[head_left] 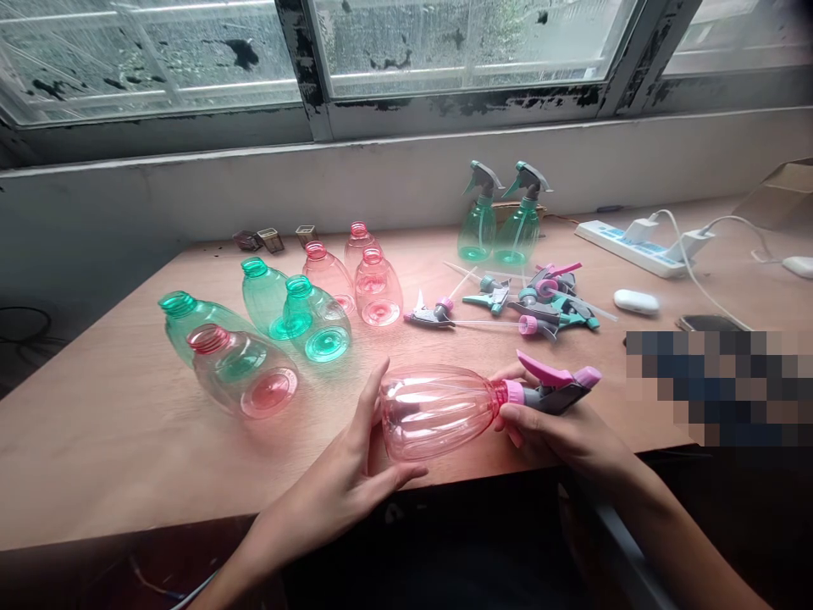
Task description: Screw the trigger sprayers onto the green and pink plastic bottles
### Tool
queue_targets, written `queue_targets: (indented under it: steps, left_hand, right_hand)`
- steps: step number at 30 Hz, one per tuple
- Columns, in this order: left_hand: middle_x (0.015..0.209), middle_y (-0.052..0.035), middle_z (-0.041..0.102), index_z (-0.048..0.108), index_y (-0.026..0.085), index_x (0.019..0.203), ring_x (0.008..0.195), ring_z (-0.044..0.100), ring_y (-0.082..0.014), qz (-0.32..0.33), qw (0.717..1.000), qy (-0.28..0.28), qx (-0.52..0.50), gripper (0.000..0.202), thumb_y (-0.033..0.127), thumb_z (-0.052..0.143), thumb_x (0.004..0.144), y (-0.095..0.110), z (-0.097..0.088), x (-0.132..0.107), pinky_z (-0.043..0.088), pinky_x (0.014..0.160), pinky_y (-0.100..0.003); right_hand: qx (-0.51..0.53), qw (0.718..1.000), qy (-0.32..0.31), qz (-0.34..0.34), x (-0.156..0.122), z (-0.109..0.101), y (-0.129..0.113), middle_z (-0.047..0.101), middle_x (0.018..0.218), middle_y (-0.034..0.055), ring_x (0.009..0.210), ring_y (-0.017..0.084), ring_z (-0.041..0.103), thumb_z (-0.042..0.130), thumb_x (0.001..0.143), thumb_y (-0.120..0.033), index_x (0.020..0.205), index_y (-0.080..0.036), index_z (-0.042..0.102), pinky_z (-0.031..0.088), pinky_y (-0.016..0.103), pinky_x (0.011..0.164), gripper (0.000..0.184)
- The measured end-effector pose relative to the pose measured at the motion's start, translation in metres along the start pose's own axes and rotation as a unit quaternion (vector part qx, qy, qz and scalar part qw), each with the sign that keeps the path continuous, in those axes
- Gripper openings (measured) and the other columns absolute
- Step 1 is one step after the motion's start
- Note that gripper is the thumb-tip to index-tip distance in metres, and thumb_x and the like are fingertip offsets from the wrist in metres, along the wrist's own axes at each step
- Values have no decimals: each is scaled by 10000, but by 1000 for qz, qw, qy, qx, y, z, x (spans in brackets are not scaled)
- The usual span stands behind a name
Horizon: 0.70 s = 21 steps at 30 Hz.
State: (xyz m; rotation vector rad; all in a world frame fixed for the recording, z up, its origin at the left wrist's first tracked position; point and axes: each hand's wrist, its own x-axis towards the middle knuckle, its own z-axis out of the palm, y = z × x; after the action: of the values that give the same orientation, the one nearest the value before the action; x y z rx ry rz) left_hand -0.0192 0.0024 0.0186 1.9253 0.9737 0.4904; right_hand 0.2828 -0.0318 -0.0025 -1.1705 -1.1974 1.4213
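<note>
A clear pink spray bottle [438, 413] lies on its side in the air over the table's front edge, its base to the left. Its pink-and-grey trigger head [559, 385] sits on the neck. My right hand [559, 432] pinches the neck by the pink collar, thumb in front and fingers partly hidden behind. Around the base end curves my left hand [359, 462], thumb below and fingers at the far side, cradling it loosely. Beyond the bottle lies a heap of loose trigger heads [546, 301] with thin tubes, pink, green and grey.
Several open bottles stand or lean at left, among them a green bottle [318, 318] and a pink bottle [245, 373]. Two green spray bottles [517, 229] with heads stand by the wall. A power strip [635, 247], a white case [636, 302] and a phone [711, 324] lie right.
</note>
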Motion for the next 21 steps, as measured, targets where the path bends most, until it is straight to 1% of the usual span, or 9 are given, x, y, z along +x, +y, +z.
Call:
queue_targets:
  steps: [2,4,6,8,10,12,16,19,21]
  left_hand:
    - [1768,-90,256,-132,402,1673,1615,263,-354,-9,1000,0,-6,1093,383,724,993,2,0,0,271,1303,-559]
    - [1776,-91,234,-137,396,1675,1626,226,-362,-16,1000,-2,-16,1112,408,735,984,3,-1,-1,252,1306,-566]
    - [1781,-93,221,-136,384,1678,1632,200,-367,-19,999,-3,-26,1089,429,713,998,4,-2,-1,227,1310,-577]
    - [1774,-95,244,-137,371,1680,1634,193,-363,-23,999,-6,-34,1058,444,682,1015,5,-3,-1,203,1314,-583]
    - [1754,-96,306,-147,364,1679,1634,202,-350,-28,999,-13,-43,1030,453,649,1033,6,-4,-1,196,1316,-580]
    - [1742,-90,337,-152,359,1678,1636,201,-336,-32,998,-17,-47,1004,465,621,1046,7,-3,-1,193,1320,-569]
    - [1769,-86,264,-125,339,1688,1641,170,-348,-31,999,-5,-36,1008,485,630,1036,8,-2,-1,189,1324,-561]
    - [1749,-99,316,-123,312,1690,1630,211,-360,-37,998,0,-42,1031,514,638,1025,9,-1,-1,225,1318,-558]
    - [1746,-97,324,-62,307,1703,1627,219,-369,-50,998,2,-43,1019,542,648,1011,8,-2,-1,213,1321,-561]
  right_hand:
    - [-17,1000,-11,1,0,-1,-1,618,666,11,606,145,514,760,945,-523,817,-166,780,363,281,548,379]
    - [-24,1000,-12,8,0,-2,-1,609,674,8,606,146,503,746,954,-527,818,-171,780,350,290,548,383]
    - [-26,1000,-3,8,0,-3,0,610,684,0,624,150,508,751,959,-509,826,-181,765,370,301,591,355]
    - [-26,1000,8,-1,1,-3,1,617,696,-13,656,156,525,769,956,-480,834,-197,732,392,314,658,311]
    - [-25,1000,11,-8,1,-3,3,622,696,-22,672,163,536,779,952,-471,832,-212,699,388,322,680,297]
    - [-27,1000,5,-9,1,-4,5,625,689,-17,668,169,537,764,959,-489,795,-215,686,373,328,664,329]
    - [-37,999,4,-5,1,-3,5,629,679,5,658,175,533,747,963,-506,699,-202,683,370,336,651,408]
    - [-30,999,12,8,1,-2,3,623,668,7,619,168,509,766,941,-519,686,-198,677,353,329,599,419]
    - [-26,1000,13,10,2,-1,3,620,662,6,606,163,505,771,936,-519,684,-197,671,349,326,583,421]
